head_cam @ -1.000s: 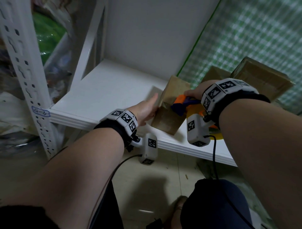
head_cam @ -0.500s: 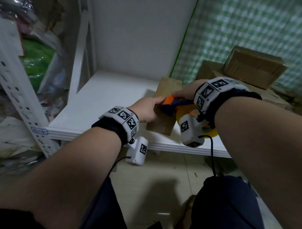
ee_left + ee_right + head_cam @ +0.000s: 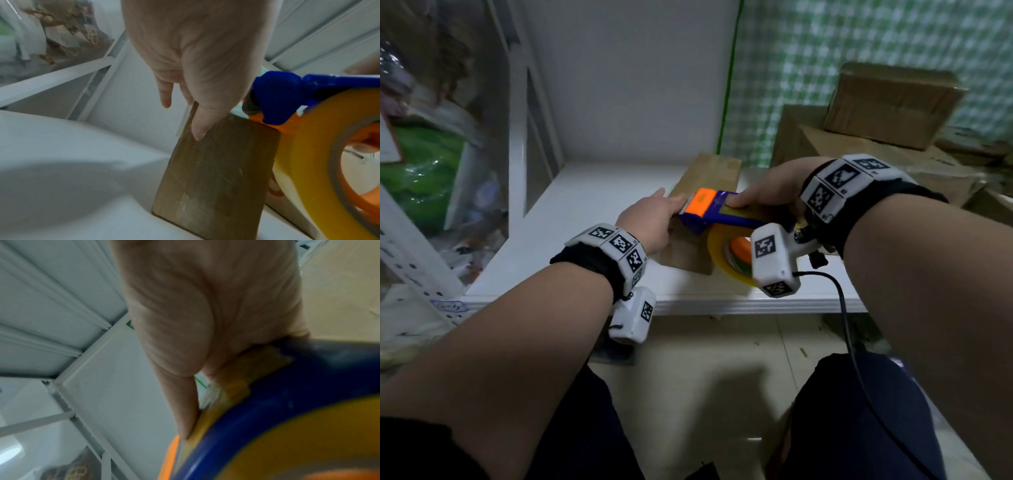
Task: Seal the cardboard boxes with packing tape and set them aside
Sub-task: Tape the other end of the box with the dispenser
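A small brown cardboard box (image 3: 705,174) (image 3: 216,170) stands on the white shelf (image 3: 585,212). My left hand (image 3: 650,222) rests on its near left top edge with straight fingers. Its thumb (image 3: 200,128) lies flat on the near face, and one finger hangs past the left edge. My right hand (image 3: 767,195) (image 3: 205,321) grips a blue and orange tape dispenser (image 3: 715,209) (image 3: 277,97) (image 3: 287,394), index finger stretched along its top. The dispenser's orange head sits over the box's near top edge, next to my left fingertips. Its yellow tape roll (image 3: 726,263) (image 3: 308,146) hangs to the right of the box's near face.
Two bigger cardboard boxes (image 3: 890,102) are stacked at the right against a green checked wall (image 3: 825,51). A perforated shelf upright (image 3: 410,246) and plastic bags (image 3: 421,171) stand at the left. The shelf's front edge (image 3: 722,305) lies just under my wrists, above my knees (image 3: 859,411).
The box went from tilted to lying on the shelf. My left hand shifted from its left side to the near top edge. The dispenser came nearer along the top.
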Demonstrator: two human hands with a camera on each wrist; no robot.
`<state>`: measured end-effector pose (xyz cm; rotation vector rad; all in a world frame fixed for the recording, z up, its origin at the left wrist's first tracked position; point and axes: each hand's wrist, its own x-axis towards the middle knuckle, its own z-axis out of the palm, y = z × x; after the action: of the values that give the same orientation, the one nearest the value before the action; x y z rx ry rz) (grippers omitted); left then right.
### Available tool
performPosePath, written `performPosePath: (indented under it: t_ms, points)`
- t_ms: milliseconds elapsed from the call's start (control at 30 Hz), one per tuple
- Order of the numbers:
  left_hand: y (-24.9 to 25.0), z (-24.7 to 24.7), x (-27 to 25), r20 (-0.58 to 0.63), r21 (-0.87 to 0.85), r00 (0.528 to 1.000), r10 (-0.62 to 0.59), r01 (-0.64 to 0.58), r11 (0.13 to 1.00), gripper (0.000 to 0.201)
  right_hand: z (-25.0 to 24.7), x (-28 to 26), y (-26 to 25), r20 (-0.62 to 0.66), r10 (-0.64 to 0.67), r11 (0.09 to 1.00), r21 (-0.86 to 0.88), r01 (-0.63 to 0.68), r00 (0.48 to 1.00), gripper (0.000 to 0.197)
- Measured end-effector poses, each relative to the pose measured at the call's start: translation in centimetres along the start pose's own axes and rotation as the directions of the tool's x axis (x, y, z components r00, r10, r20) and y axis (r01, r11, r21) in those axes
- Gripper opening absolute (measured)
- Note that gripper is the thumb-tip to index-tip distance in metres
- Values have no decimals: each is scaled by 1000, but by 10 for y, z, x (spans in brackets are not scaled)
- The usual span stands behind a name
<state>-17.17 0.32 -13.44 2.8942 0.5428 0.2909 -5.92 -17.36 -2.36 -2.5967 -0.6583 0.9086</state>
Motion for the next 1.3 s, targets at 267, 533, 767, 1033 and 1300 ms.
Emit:
performPosePath:
  t_ms: [267,533,767,1033,1300]
  points:
    - [-3,6,9,24,115,997,-73,70,991,85,1,3,15,64,-98,991,92,92,993,39]
    - [2,2,6,63,123,986,-155,147,981,86,7,14,31,112,-201,944,286,162,973,48]
    - [10,-2,1,24,175,981,-194,187,967,79,2,3,38,151,-301,894,389,224,942,39]
    - [11,-3,1,75,188,990,-120,104,977,76,-21,-13,71,166,-269,900,393,186,949,33]
    - [12,-2,0,65,166,993,-104,92,982,78,-18,-11,76,81,-242,937,277,212,967,35]
